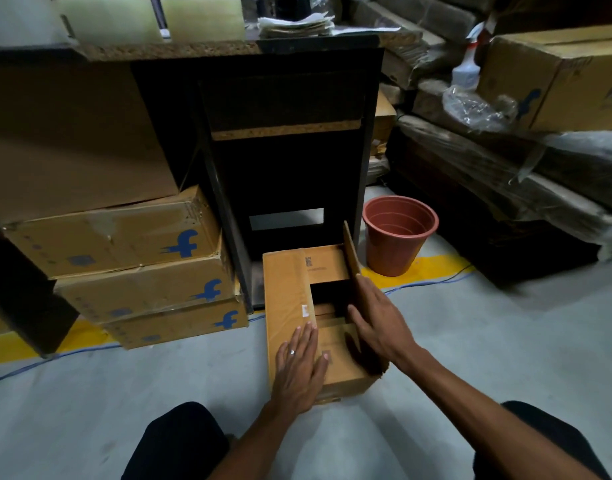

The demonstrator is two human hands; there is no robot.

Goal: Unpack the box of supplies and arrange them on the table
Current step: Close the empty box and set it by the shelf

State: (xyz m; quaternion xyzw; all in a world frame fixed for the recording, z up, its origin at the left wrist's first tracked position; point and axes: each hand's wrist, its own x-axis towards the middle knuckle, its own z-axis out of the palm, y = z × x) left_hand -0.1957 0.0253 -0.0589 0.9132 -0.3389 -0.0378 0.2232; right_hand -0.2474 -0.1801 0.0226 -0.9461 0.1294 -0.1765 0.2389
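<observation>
Plain tan box [287, 306] on a grey floor [90, 393] striped yellow; stacked brown cartons [124, 244] carry blue logos; the bucket [398, 233] is terracotta red.

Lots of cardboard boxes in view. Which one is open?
The box on the floor under both hands, in front of the dark table. Its right flap stands up, held by the right hand; the stacked boxes at left are shut.
</observation>
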